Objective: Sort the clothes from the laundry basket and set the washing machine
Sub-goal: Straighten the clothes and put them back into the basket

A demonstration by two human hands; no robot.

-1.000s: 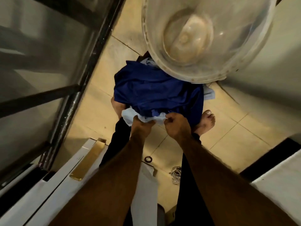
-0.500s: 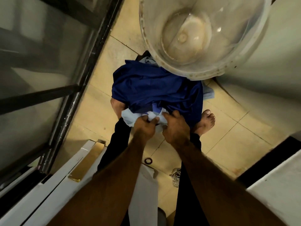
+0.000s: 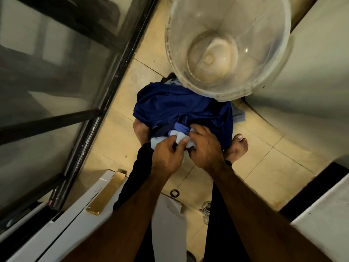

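A dark blue garment [image 3: 181, 110] lies in a heap on the tiled floor between my bare feet. At its near edge sits a pale blue and white cloth [image 3: 179, 138]. My left hand [image 3: 168, 157] pinches that pale cloth between thumb and fingers. My right hand [image 3: 205, 148] lies over the same cloth, fingers curled into it, touching the left hand. A clear, empty plastic bucket [image 3: 283, 59] stands just beyond the heap, its rim over the far edge of the clothes. More light blue fabric [image 3: 238, 115] shows under the dark garment at the right.
A dark-framed glass door [image 3: 90, 114] runs along the left. A white ledge with a brass strip [image 3: 105, 191] lies at lower left. A pale curved wall [image 3: 311, 103] stands to the right, a white surface [image 3: 330, 210] at lower right. A small black ring [image 3: 174, 192] and tangled cord [image 3: 205, 207] lie on the tiles.
My hands have come together and bunched the pale cloth; it was spread between them a second ago. The right hand has slid left over the cloth.
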